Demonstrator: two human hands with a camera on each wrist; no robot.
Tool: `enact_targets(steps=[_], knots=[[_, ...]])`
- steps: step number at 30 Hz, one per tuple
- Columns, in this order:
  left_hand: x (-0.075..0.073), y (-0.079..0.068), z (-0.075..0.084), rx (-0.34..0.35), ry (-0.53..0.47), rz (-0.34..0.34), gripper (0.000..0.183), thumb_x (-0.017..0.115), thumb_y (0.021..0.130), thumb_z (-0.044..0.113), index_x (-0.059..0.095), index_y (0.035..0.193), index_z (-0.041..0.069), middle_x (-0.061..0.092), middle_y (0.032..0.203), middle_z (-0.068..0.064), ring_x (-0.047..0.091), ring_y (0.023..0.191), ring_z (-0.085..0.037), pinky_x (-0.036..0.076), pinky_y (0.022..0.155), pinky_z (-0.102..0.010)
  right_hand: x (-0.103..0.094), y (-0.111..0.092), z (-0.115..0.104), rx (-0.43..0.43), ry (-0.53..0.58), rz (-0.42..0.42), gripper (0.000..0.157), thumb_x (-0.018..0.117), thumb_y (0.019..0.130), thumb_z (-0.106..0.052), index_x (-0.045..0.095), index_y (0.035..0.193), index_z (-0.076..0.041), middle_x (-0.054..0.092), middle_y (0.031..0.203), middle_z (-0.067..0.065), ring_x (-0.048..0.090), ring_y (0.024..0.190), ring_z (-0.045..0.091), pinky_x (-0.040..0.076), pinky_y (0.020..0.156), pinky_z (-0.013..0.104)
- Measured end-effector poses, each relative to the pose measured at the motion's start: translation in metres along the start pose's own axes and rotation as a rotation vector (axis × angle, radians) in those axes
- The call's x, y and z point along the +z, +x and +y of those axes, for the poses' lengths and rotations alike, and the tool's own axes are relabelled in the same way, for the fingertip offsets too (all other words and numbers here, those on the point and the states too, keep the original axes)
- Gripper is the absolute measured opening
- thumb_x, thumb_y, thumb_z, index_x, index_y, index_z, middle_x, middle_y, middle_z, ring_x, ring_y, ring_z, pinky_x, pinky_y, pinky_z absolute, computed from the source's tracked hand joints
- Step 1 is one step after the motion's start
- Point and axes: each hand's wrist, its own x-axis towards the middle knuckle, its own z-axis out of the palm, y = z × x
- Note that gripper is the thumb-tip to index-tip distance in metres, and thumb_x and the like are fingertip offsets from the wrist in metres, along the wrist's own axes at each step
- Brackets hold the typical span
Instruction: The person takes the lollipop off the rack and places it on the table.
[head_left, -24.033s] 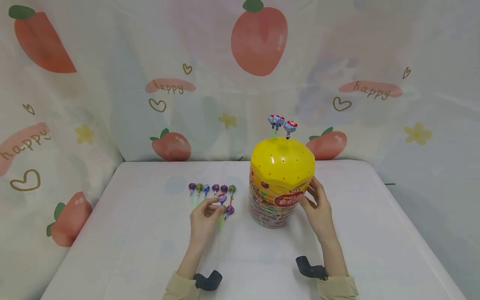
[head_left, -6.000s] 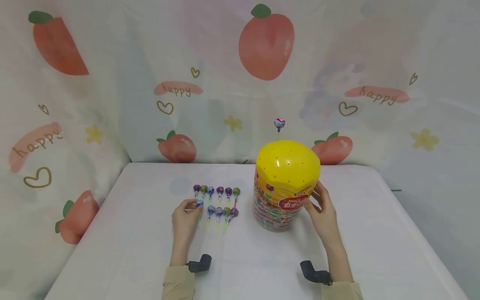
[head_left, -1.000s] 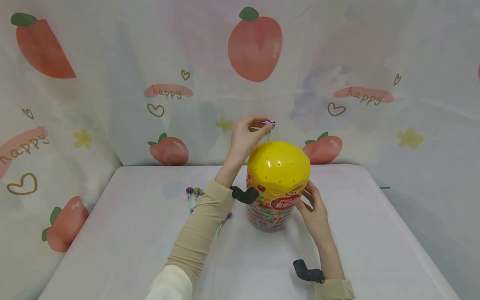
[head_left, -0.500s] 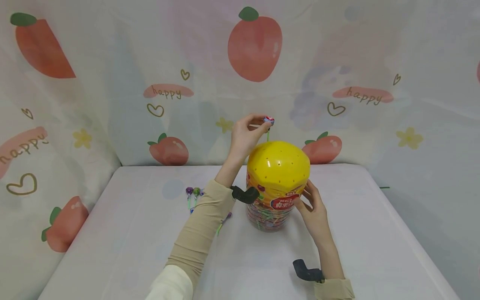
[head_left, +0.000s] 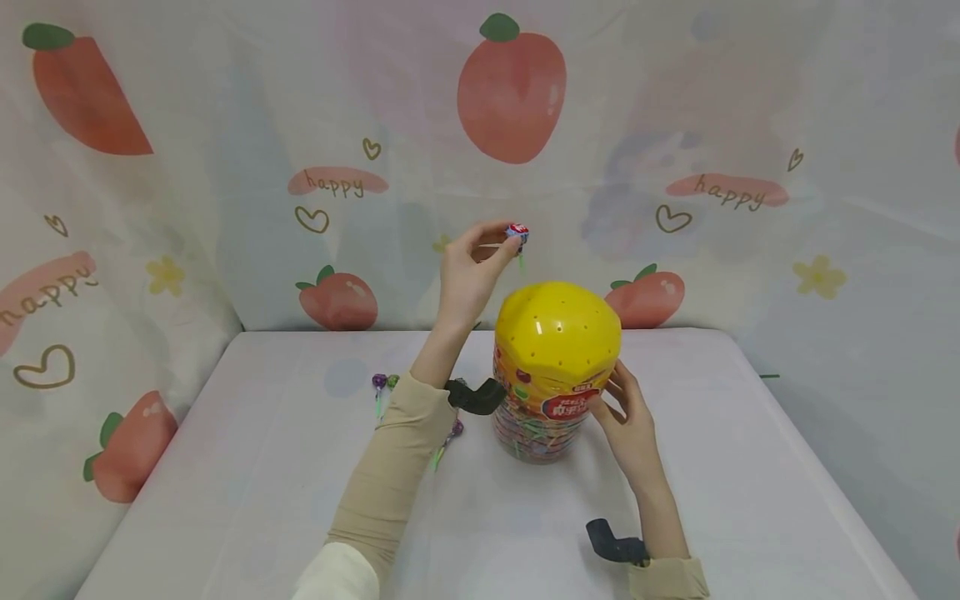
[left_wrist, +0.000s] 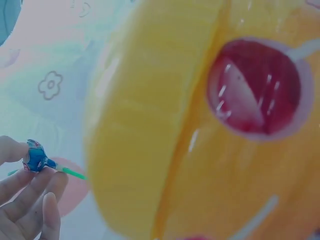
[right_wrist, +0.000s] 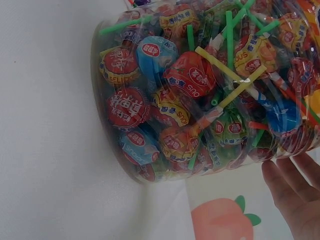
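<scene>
My left hand (head_left: 468,279) pinches a blue-and-red wrapped lollipop (head_left: 517,234) between thumb and fingers, up above the left rear of the yellow lid (head_left: 558,329). Its green stick hangs down, its tip apart from the lid in the head view. In the left wrist view, the lollipop (left_wrist: 34,156) shows blue at the fingertips. The lid has small holes and tops a clear plastic jar (head_left: 536,437) full of wrapped lollipops (right_wrist: 192,75). My right hand (head_left: 632,429) holds the jar's right side, thumb in front, fingers farther back.
On the white table (head_left: 247,467), left of the jar, lie a purple lollipop (head_left: 380,381), a green one (head_left: 393,381) and another purple one (head_left: 457,427). My left sleeve (head_left: 405,450) covers the area between them. A fruit-print cloth (head_left: 405,100) hangs behind the table.
Three lollipops stood in the lid at first, then one; now none stands there. Since half a second ago, my left hand has lifted the lollipop up and left off the lid. The right hand stays put.
</scene>
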Motion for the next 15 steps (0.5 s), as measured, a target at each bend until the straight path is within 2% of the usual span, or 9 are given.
enact_targets(steps=[6,15], knots=[[-0.020,-0.012,0.002,0.035,0.009,0.051,0.027,0.068,0.090,0.021,0.068,0.114,0.007,0.069,0.105,-0.013,0.066,0.090,-0.023,0.053,0.081,-0.025,0.001,0.000,-0.002,-0.004,0.003,0.001,0.066,0.059,0.096,-0.020,0.024,0.152,-0.020,0.035,0.152,0.013,0.035,0.140,0.035,0.034,0.109,0.059],[-0.051,-0.035,-0.002,0.011,0.057,0.084,0.025,0.069,0.089,0.020,0.069,0.111,0.009,0.069,0.101,-0.012,0.066,0.086,-0.022,0.052,0.079,-0.030,0.003,0.001,-0.002,0.029,-0.008,0.002,0.066,0.058,0.096,-0.023,0.024,0.152,-0.020,0.035,0.153,0.010,0.036,0.140,0.031,0.035,0.110,0.056]])
